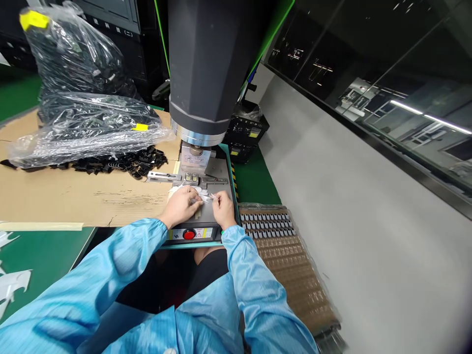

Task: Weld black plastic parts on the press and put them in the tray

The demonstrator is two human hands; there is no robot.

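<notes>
Through the head view I saw the white sheets (204,192) on the metal plate (208,213), just in front of the metal holder (191,178). I judged them light, thin and easy to bend or tear, so a soft pinch at the edge seemed best. My right hand (223,209) was nearly closed, fingertips pinching a small white strip (213,196). My left hand (183,205) had fingers curled at the sheets; whether it gripped one, I could not tell.

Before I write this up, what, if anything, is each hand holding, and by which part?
Right hand: a small white piece, seemingly by one end. Left hand: at white strips; hold unclear.
</notes>
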